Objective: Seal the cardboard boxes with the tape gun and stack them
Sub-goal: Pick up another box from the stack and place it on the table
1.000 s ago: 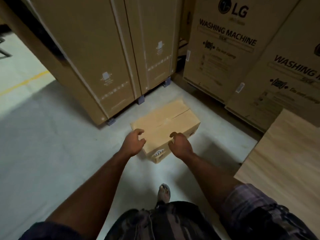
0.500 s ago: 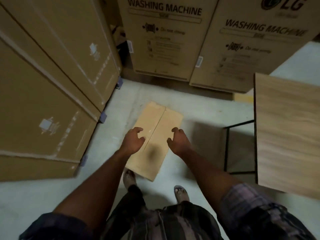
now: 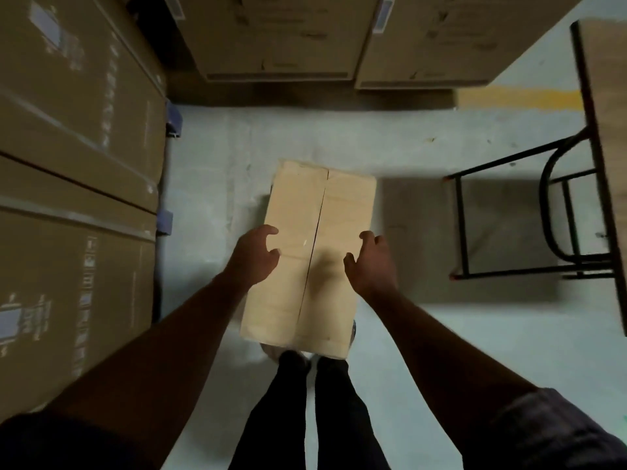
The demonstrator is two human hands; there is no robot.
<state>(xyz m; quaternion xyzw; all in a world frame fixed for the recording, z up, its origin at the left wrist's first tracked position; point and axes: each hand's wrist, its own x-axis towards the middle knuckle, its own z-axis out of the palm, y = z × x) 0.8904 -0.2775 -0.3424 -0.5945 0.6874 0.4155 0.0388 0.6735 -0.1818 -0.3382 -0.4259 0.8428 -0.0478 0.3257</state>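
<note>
A light cardboard box (image 3: 295,300) lies lengthwise on the floor in front of my legs, its near end covering my feet. Its two top flaps are folded down and meet at a dark seam along the middle, with no tape on it that I can see. My left hand (image 3: 252,257) hovers over the box's left edge, fingers loosely curled and holding nothing. My right hand (image 3: 373,264) hovers the same way at the right edge. Whether either hand touches the box, I cannot tell. No tape gun is in view.
Tall appliance cartons (image 3: 78,184) wall off the left side, and more cartons (image 3: 281,39) stand at the back. A wooden table (image 3: 607,137) with a black metal frame (image 3: 464,228) is on the right. The pale concrete floor (image 3: 441,351) has a yellow line (image 3: 519,98) at the back right.
My view has swung right and down until it looks straight down on the box. Both hands have come from the box's near end to either side of its top.
</note>
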